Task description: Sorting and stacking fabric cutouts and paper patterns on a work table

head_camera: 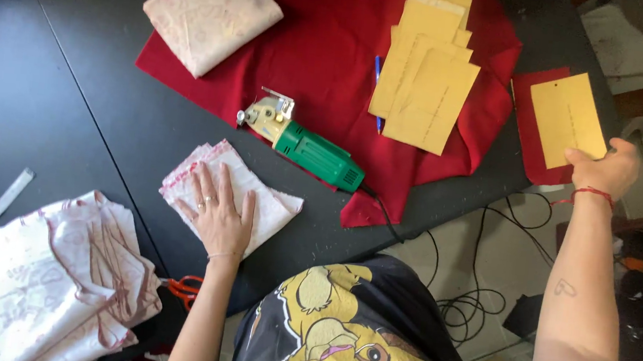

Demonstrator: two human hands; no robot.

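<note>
A yellow card (567,119) lies on a small red cloth piece (530,139) at the table's (44,96) right edge, pinched by the right hand (608,169). The left hand (218,213), fingers spread, presses flat on a folded pale patterned cloth (237,191) near the front edge. A green electric cutter (309,149) rests between them, on the large red cloth (327,54).

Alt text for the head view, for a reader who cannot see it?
Over a black table, the left hand presses flat on a folded pale printed cloth while the right hand holds a yellow card pattern piece. Between them, a green electric fabric cutter and stacked yellow card pieces lie on red fabric.
</note>
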